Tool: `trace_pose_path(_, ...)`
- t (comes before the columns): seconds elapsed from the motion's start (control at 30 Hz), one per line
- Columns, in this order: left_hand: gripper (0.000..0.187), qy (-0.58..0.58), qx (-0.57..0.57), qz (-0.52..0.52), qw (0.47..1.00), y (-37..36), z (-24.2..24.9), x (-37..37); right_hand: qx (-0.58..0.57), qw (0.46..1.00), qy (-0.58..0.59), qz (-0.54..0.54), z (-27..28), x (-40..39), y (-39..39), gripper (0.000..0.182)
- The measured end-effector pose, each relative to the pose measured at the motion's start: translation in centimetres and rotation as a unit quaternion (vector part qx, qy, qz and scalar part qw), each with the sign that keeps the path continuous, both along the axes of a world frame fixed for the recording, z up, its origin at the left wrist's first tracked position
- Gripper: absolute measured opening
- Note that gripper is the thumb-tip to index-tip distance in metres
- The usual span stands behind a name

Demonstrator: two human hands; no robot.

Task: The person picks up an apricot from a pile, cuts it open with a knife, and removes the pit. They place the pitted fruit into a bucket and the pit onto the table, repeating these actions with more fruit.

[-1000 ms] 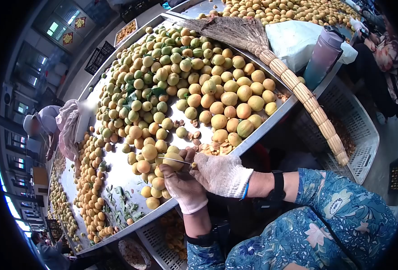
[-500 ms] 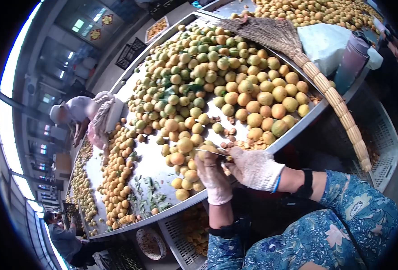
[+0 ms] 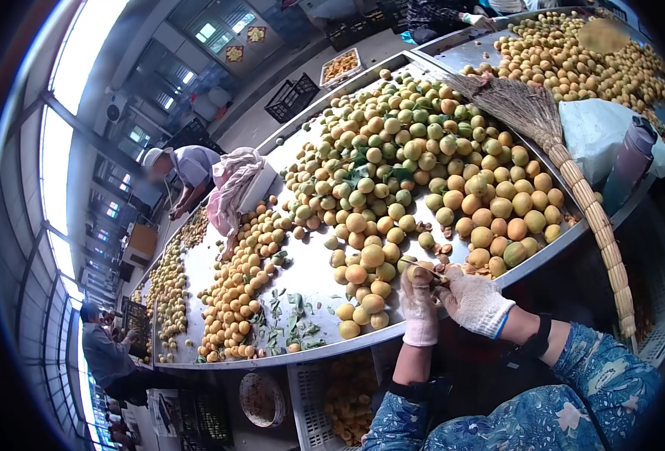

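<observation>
left hand [image 3: 419, 307] curled round fruit [image 3: 420, 276], likely steadying it; right hand [image 3: 474, 301] closed on slim tool [image 3: 433, 271] beside it; loose fruits [image 3: 372, 255] nearby on surface [image 3: 306, 259], presumably for easy reach.

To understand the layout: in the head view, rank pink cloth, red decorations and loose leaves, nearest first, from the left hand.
1. Loose leaves, left of the left hand
2. Pink cloth, farther left
3. Red decorations, far background
</observation>
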State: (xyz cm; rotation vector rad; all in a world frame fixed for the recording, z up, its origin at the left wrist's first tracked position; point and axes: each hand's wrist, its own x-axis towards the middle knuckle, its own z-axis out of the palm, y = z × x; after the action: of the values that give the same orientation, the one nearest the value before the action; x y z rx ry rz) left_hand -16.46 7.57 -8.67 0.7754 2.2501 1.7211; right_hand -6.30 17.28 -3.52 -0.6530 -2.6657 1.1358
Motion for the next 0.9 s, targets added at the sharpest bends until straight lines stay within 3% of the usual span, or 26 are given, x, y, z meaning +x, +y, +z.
trace_pose_path(0.1,0.064,-0.009,0.067,0.015,0.998,0.7,-1.8,0.3,0.019,1.000,-0.001,-0.002,-0.9,-0.3,-0.3,0.026)
trace_pose_path(0.2,0.065,-0.034,0.035,0.007,0.999,0.8,1.3,0.4,0.016,0.999,0.039,-0.022,-1.4,-0.2,-0.3,0.023)
trace_pose_path(0.3,0.063,-0.015,0.002,-0.001,1.000,1.0,0.6,-0.3,0.025,0.997,0.067,-0.025,-2.4,-0.2,0.3,0.027)
trace_pose_path(0.37,0.059,0.009,0.078,0.047,0.996,1.5,2.5,0.6,0.007,0.998,0.067,-0.015,-2.2,-0.3,0.5,0.027)
trace_pose_path(0.43,0.053,0.043,0.089,0.075,0.992,1.4,1.8,0.5,0.022,0.998,0.065,-0.012,-1.8,-0.2,0.2,0.027)
trace_pose_path(0.5,0.047,-0.032,0.086,0.022,0.996,1.1,-0.2,0.3,0.043,0.998,0.053,-0.008,-1.5,-0.4,-0.5,0.028)
trace_pose_path(0.57,0.041,-0.040,0.080,0.033,0.995,1.2,-1.9,0.3,0.062,0.997,0.045,-0.007,-1.3,-0.3,-1.0,0.030)
trace_pose_path(0.63,0.039,-0.064,0.148,0.025,0.987,1.4,-3.3,0.0,0.079,0.996,0.049,-0.017,-1.1,-0.4,-1.5,0.032)
trace_pose_path(0.67,0.038,-0.013,0.125,0.028,0.992,1.7,-3.8,-0.2,0.074,0.997,0.008,-0.030,-1.0,-0.4,-1.6,0.033)
trace_pose_path(0.7,0.042,-0.048,0.122,-0.001,0.991,1.8,-4.4,-0.5,0.083,0.994,0.055,-0.035,-1.8,-0.5,-1.4,0.026)
trace_pose_path(0.77,0.055,0.029,-0.017,0.047,0.998,1.6,0.7,0.6,0.072,0.997,0.025,-0.017,-2.5,-0.4,-0.6,0.026)
trace_pose_path(0.8,0.053,-0.009,0.013,0.021,1.000,1.4,1.9,0.7,0.018,0.996,0.084,-0.009,-3.9,-0.5,0.0,0.021)
trace_pose_path(0.9,0.065,0.087,-0.100,-0.020,0.991,1.5,2.2,-0.3,0.001,0.989,0.151,-0.002,-3.3,-0.3,0.4,0.017)
